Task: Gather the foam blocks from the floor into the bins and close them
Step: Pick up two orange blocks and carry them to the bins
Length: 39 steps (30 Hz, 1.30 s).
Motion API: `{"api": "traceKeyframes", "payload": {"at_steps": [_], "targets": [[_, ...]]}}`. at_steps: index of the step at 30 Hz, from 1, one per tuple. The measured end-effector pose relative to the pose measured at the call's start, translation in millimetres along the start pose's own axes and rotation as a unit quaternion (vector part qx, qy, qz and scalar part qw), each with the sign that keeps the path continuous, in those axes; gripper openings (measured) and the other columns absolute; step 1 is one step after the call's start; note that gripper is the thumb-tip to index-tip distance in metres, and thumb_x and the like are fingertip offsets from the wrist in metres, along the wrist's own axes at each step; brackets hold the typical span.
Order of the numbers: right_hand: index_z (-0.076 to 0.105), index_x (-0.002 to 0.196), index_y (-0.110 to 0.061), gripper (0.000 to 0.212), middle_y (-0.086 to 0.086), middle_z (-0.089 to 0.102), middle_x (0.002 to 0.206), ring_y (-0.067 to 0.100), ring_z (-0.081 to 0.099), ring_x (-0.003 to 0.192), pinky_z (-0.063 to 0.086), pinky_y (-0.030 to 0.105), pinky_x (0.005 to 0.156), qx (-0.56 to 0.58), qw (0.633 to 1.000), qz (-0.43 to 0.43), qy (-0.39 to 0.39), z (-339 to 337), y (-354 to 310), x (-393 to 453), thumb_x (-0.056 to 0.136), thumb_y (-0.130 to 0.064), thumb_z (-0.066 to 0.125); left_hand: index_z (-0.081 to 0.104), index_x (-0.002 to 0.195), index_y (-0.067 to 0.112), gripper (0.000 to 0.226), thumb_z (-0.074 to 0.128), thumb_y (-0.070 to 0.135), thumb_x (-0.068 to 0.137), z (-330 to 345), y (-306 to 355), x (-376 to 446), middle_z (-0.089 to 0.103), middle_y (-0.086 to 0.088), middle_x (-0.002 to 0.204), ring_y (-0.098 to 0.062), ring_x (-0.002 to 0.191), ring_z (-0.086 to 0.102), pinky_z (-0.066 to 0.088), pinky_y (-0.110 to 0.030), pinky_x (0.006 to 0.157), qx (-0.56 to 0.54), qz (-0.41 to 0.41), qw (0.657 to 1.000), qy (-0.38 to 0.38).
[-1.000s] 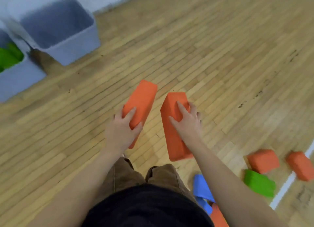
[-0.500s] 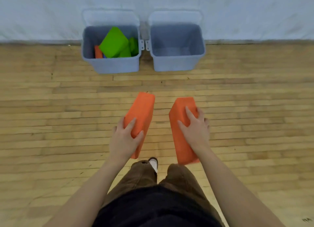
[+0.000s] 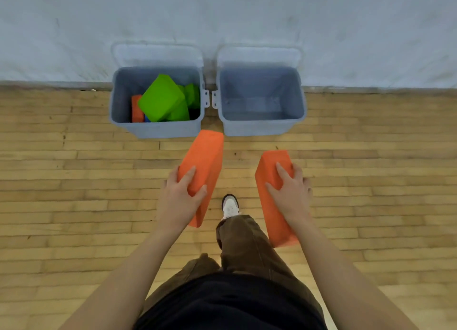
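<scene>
Two grey bins stand side by side against the white wall, lids tipped back open. The left bin [image 3: 158, 129] holds green blocks [image 3: 160, 99], an orange one and a bit of blue. The right bin [image 3: 262, 126] shows only its bare bottom. My left hand [image 3: 179, 198] grips a long orange foam block [image 3: 205, 161] whose far end reaches the gap between the bins. My right hand [image 3: 290, 191] grips a second orange foam block [image 3: 272, 206], held lower and short of the right bin.
Wooden plank floor [image 3: 74, 181] runs up to the white wall [image 3: 222, 20]. My brown-trousered leg and white shoe [image 3: 230, 206] step forward between the two held blocks.
The view swung from the scattered floor blocks to face the bins, which have drawn much closer. Both hands kept their orange blocks and spread a little apart.
</scene>
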State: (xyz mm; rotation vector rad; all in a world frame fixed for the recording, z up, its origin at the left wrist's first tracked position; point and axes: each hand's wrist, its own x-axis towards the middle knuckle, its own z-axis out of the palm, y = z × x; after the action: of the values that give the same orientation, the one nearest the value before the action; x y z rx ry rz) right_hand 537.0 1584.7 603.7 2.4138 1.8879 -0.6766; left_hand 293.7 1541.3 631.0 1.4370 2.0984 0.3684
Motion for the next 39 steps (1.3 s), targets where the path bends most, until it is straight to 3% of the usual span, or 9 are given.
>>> {"api": "traceKeyframes", "payload": {"at_steps": [8,14,17,24,29,34,39], "targets": [[0.033,0.142,-0.035,0.059,0.006,0.019,0.153,0.040,0.032,0.125,0.029,0.052,0.103,-0.048,0.987,-0.153,-0.019,-35.5,-149.0,131.7,0.088,-0.049,0.052,0.040,0.141,0.029,0.059,0.056,0.046,0.087,-49.7,-14.2,99.1,0.023,-0.005,0.152,-0.029,0.132,0.030,0.034,-0.047,0.106,-0.038,-0.111,0.991,0.065],[0.033,0.142,-0.037,0.059,0.004,0.019,0.153,0.040,0.032,0.124,0.032,0.052,0.101,-0.065,0.960,-0.269,-0.047,-12.6,-282.2,178.5,0.088,-0.050,0.053,0.043,0.139,0.031,0.056,0.056,0.047,0.087,-96.0,-68.7,151.2,0.027,-0.005,0.151,-0.030,0.131,0.031,0.036,-0.045,0.102,-0.073,-0.233,0.960,0.140],[0.033,0.142,-0.038,0.061,0.004,0.019,0.153,0.040,0.030,0.127,0.031,0.054,0.103,-0.061,0.954,-0.289,-0.055,7.6,-353.1,200.1,0.087,-0.050,0.054,0.043,0.139,0.031,0.055,0.055,0.047,0.087,-125.4,-105.5,188.4,0.028,-0.005,0.150,-0.030,0.131,0.031,0.036,-0.045,0.099,-0.079,-0.254,0.950,0.161],[0.030,0.143,-0.037,0.061,0.003,0.019,0.152,0.039,0.031,0.125,0.031,0.051,0.100,-0.059,0.954,-0.286,-0.062,35.5,-499.1,227.4,0.087,-0.051,0.052,0.042,0.139,0.032,0.057,0.054,0.049,0.087,-214.9,-185.1,282.9,0.026,-0.003,0.151,-0.028,0.128,0.033,0.038,-0.041,0.097,-0.062,-0.224,0.963,0.138],[0.030,0.142,-0.037,0.062,0.003,0.019,0.152,0.038,0.029,0.127,0.035,0.053,0.100,-0.039,0.965,-0.252,-0.066,43.8,-566.2,258.6,0.087,-0.052,0.052,0.037,0.141,0.034,0.057,0.050,0.051,0.088,-253.3,-211.8,362.3,0.023,-0.005,0.152,-0.028,0.131,0.031,0.039,-0.044,0.102,-0.041,-0.181,0.979,0.083],[0.030,0.144,-0.035,0.064,0.004,0.020,0.152,0.036,0.028,0.130,0.034,0.051,0.100,-0.027,0.974,-0.216,-0.063,67.4,-608.3,318.4,0.087,-0.053,0.052,0.038,0.141,0.030,0.056,0.052,0.046,0.089,-254.4,-225.4,449.4,0.023,-0.007,0.151,-0.029,0.130,0.029,0.035,-0.041,0.100,-0.043,-0.166,0.984,0.052],[0.026,0.146,-0.037,0.065,0.002,0.021,0.152,0.032,0.032,0.131,0.042,0.043,0.089,0.004,0.977,-0.200,-0.076,134.4,-638.3,403.8,0.089,-0.053,0.051,0.044,0.139,0.028,0.056,0.057,0.044,0.087,-211.7,-260.0,551.0,0.027,-0.009,0.150,-0.034,0.125,0.035,0.037,-0.043,0.097,-0.053,-0.176,0.981,0.057]]}}
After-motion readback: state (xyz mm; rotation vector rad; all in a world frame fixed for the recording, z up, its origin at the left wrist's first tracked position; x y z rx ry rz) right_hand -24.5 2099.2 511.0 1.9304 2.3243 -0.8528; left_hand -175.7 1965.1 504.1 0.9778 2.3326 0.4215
